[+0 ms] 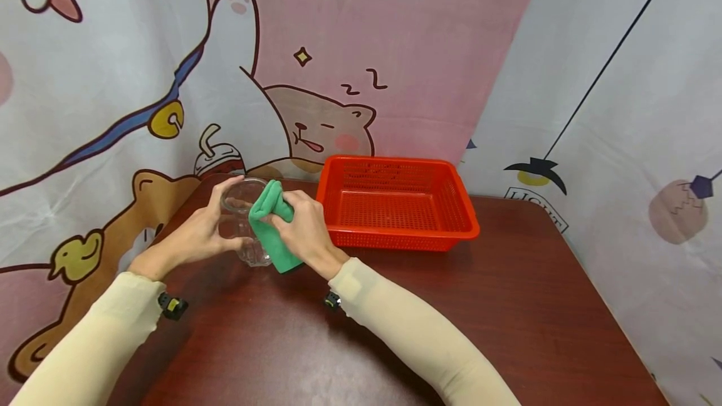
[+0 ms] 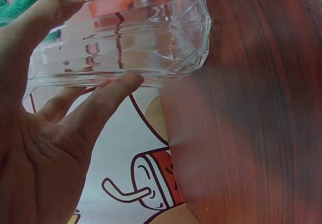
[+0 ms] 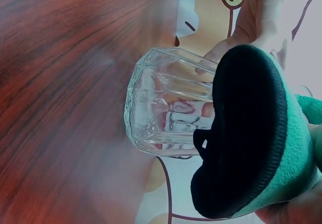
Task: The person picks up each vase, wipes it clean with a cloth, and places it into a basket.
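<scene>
My left hand [image 1: 197,235] grips a clear faceted glass jar [image 1: 255,257], thumb on one side and fingers on the other. In the left wrist view the glass jar [image 2: 136,43] lies across the fingers, its thick base toward the tabletop. A folded green cloth [image 1: 276,243] is pinched in my right hand [image 1: 306,229], close against the jar's near right side and rim. Seen from the right wrist, the cloth [image 3: 294,158] hangs in a loop with a dark edge and small tab, covering the jar's upper part.
A red perforated plastic basket [image 1: 395,237] stands at the back of the dark reddish wooden table [image 1: 507,306], to the right of my hands. Behind and beside the table hangs a cartoon-printed curtain [image 1: 429,49].
</scene>
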Tool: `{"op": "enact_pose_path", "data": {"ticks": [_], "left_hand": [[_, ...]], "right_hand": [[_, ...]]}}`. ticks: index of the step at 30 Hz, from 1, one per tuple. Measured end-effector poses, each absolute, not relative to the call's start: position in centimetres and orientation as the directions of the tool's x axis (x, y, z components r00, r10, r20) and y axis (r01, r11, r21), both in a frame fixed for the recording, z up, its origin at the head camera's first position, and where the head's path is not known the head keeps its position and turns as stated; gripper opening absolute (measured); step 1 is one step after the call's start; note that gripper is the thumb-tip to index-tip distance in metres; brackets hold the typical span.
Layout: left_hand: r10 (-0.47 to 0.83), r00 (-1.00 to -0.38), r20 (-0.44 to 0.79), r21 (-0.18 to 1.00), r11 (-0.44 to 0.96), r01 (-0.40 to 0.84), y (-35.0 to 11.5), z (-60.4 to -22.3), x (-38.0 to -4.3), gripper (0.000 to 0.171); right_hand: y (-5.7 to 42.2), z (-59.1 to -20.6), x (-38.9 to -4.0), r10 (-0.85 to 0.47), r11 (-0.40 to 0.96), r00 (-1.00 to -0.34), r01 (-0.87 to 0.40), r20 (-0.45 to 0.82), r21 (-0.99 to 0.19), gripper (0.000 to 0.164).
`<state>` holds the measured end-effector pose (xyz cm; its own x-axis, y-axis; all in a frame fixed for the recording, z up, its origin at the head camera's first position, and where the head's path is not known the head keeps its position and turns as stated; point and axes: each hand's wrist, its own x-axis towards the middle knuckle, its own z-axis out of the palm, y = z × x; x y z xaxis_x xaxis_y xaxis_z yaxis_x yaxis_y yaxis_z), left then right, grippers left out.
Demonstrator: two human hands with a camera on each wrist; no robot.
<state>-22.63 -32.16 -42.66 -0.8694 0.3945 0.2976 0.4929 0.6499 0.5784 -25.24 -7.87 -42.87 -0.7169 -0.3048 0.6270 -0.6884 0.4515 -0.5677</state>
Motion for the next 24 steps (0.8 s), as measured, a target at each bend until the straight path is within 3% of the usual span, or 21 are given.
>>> {"op": "enact_pose_path", "data": {"ticks": [24], "left_hand": [[0.406,-0.857,0.318,0.551,0.657,0.515,-32.29,-42.69,-22.79,0.118]], "right_hand": [[-8.2,-43.0,-25.15,-0.362,0.543,-0.748,-0.655,0.557,-0.526,0.032]]}}
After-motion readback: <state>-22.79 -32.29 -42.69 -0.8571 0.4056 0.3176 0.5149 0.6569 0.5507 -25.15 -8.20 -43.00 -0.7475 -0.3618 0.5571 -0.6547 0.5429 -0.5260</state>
